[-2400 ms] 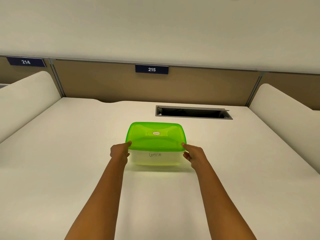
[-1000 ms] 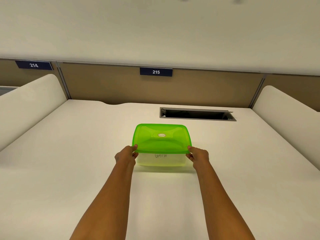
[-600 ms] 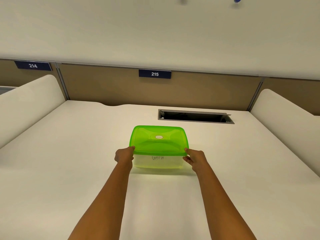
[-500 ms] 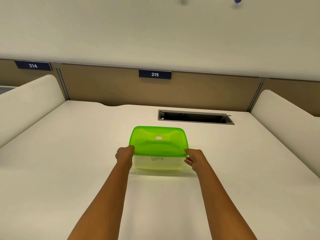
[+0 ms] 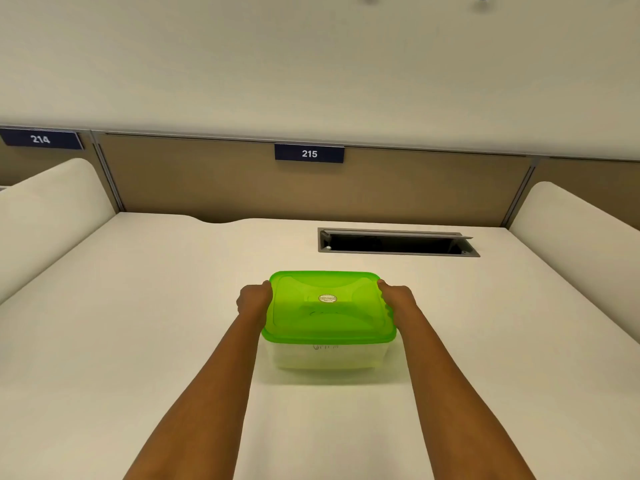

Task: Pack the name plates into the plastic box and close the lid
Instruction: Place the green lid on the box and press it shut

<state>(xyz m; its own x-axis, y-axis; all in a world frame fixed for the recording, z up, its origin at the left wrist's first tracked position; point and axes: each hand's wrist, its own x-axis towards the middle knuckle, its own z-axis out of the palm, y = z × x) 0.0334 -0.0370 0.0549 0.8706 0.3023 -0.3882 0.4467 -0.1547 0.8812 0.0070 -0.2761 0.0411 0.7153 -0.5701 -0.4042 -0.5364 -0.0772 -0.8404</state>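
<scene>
Cream worktop (image 5: 138, 341) is carrying the plastic box (image 5: 325, 356) centrally, green lid (image 5: 327, 308) seated on top. Both hands are now gripping the lid's side edges, having shifted from its near corners: left hand (image 5: 254, 301), right hand (image 5: 398, 301), each grip closed on the rim. Sealing is likely nearly complete; name plates are not discernible inside.

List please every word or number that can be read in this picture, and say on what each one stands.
"215": white digits on the dark blue sign on the brown panel straight ahead.
"214": white digits on the dark blue sign at far left.
Oval sticker on the green lid: printed text too small to read.
Handwriting on the box front: blurred, not readable.
</scene>
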